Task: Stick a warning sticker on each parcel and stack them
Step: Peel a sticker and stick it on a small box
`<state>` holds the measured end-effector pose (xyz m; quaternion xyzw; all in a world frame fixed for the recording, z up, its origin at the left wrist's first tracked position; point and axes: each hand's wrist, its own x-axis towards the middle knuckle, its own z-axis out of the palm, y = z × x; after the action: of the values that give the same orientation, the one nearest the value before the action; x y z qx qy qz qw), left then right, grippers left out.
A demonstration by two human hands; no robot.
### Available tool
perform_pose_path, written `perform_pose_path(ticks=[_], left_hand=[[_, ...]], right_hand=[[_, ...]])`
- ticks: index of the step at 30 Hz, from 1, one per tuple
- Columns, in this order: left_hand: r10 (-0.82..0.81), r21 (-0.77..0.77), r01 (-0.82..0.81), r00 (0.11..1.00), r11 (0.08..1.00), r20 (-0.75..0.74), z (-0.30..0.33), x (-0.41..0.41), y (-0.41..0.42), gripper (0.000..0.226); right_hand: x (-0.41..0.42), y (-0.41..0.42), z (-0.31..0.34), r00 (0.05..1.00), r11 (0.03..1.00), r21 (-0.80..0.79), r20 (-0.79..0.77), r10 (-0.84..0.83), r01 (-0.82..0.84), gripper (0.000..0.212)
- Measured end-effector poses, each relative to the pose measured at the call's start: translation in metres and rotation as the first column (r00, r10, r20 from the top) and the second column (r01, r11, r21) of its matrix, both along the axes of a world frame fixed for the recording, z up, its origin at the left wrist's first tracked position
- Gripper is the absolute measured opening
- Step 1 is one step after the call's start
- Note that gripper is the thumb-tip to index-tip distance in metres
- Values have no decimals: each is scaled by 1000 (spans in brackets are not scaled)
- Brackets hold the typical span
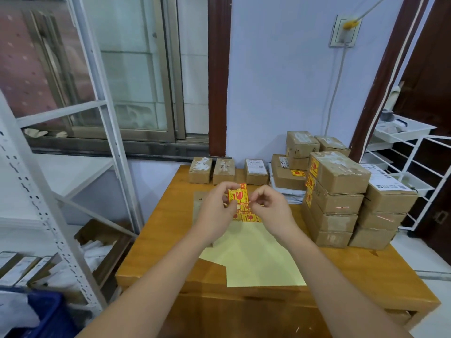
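A yellow-and-red warning sticker [239, 195] is held upright over the wooden table [170, 230]. My left hand [218, 208] pinches its left edge, and my right hand [269, 207] pinches its right edge with thumb and forefinger. Below my hands lies a strip with several more stickers [247, 217] on pale yellow backing sheets [253, 257]. Three small brown parcels [224, 171] stand in a row at the table's back. At the right, a stack of parcels [334, 198] carries stickers on its left faces.
More stacked parcels [384, 211] and grey mailer bags [288, 191] fill the table's right side. A white metal shelf [61, 191] stands at the left, with a blue crate [46, 311] below. A white wire rack [412, 172] stands at the right.
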<state>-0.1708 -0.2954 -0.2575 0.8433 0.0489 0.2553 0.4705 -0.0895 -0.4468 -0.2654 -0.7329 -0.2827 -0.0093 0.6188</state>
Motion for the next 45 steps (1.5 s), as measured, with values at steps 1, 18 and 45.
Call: perform_pose_path(ticks=[1, 18, 45], left_hand=[[5, 11, -5, 1000, 1000, -11, 3, -3, 7, 37], [127, 42, -124, 989, 991, -76, 1, -17, 85, 41], [201, 120, -184, 968, 976, -149, -44, 17, 103, 36]], right_hand=[[-2, 6, 3, 1000, 1000, -13, -15, 21, -21, 25], [0, 110, 14, 998, 996, -92, -69, 7, -13, 14], [25, 125, -25, 999, 965, -259, 24, -33, 38, 15]])
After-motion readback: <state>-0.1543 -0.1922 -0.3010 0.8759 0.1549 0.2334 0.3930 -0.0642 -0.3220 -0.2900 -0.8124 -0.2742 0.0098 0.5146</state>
